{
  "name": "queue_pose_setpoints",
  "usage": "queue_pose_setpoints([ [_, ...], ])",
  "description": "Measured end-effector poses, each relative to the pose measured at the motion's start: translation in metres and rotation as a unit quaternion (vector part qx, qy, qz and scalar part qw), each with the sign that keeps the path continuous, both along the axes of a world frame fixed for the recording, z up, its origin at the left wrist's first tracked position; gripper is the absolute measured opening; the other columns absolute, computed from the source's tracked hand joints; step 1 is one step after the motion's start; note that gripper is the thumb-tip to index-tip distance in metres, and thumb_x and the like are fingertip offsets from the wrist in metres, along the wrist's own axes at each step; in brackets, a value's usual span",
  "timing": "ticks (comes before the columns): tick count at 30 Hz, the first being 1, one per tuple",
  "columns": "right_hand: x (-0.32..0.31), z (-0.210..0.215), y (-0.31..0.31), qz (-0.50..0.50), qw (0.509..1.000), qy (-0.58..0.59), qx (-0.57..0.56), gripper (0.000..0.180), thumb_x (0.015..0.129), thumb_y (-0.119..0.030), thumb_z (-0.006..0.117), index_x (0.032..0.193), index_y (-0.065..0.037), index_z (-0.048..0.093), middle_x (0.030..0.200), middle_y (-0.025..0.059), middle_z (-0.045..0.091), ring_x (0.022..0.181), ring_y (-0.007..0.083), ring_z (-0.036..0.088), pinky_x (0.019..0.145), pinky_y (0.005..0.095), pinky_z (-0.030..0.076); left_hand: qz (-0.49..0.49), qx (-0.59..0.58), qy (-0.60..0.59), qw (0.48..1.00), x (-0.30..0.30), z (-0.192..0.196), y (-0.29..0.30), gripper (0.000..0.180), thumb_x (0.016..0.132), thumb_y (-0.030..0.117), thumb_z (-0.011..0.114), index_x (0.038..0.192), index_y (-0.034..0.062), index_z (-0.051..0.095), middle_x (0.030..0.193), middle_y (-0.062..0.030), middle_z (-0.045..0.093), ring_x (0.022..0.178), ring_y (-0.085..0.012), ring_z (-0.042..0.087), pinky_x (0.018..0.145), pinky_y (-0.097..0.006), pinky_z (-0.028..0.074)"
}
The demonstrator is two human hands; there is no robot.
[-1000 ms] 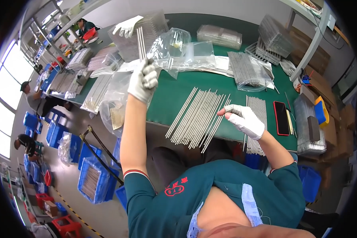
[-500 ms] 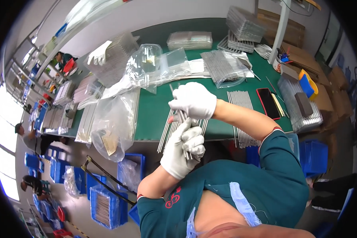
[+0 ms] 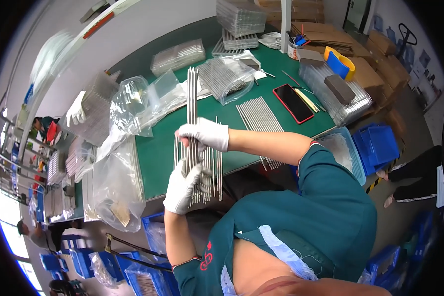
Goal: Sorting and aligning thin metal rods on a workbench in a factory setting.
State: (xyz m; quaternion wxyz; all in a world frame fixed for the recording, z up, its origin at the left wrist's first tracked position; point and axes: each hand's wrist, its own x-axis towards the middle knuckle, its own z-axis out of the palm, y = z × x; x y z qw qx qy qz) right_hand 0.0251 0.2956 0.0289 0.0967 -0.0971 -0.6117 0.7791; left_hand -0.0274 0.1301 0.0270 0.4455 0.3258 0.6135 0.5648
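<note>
A bundle of thin metal rods (image 3: 192, 93) stands nearly upright in front of me. My right hand (image 3: 205, 134), in a white glove with bare fingertips showing, is closed round the middle of the bundle. Lower down, my left hand (image 3: 181, 187), also white-gloved, has its fingers curled round the bundle's lower part; their tips are slightly blurred. Beneath and beside the hands, more loose metal rods (image 3: 213, 172) lie side by side at the edge of the green table (image 3: 158, 170).
To the right lie a row of rods (image 3: 259, 123), a red-edged phone (image 3: 293, 103) and a plastic-wrapped stack (image 3: 350, 106) bearing a yellow-blue holder (image 3: 340, 64). Clear bags (image 3: 116, 182) cover the left side. Bagged rods (image 3: 227, 76) lie farther back. Blue bins (image 3: 375, 143) stand below.
The rod bundle has come upright and extends well above my right hand. My hands have moved apart along it. The view has turned, shifting the table leftward.
</note>
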Motion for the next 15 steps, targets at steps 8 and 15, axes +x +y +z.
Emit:
queue_pose_setpoints([
  [8, 0.010, -0.003, -0.009, 0.145, 0.957, -0.036, 0.247, 0.060, 0.081, -0.060, 0.048, 0.073, -0.004, 0.067, 0.070, 0.0092, 0.062, 0.062, 0.0135, 0.052, 0.060, 0.0284, 0.042, -0.006, 0.033, -0.328, 0.944, 0.001, -0.025, -0.011, 0.020, 0.092, 0.025, 0.049, 0.097, 0.0051, 0.049, 0.053, 0.0029, 0.033, 0.032, -0.0058, 0.026, 0.028, -0.020, 0.022],
  [15, 0.042, -0.037, 0.039, 0.140, 0.802, -0.194, 0.548, 0.057, 0.083, -0.055, 0.043, 0.086, -0.002, 0.063, 0.082, 0.0193, 0.062, 0.081, 0.0346, 0.059, 0.076, 0.0396, 0.045, 0.163, -0.203, 0.362, 0.895, -0.090, -0.091, -0.051, 0.047, 0.082, 0.035, 0.059, 0.114, 0.0017, 0.052, 0.092, -0.0155, 0.064, 0.082, -0.0281, 0.062, 0.074, -0.035, 0.047],
])
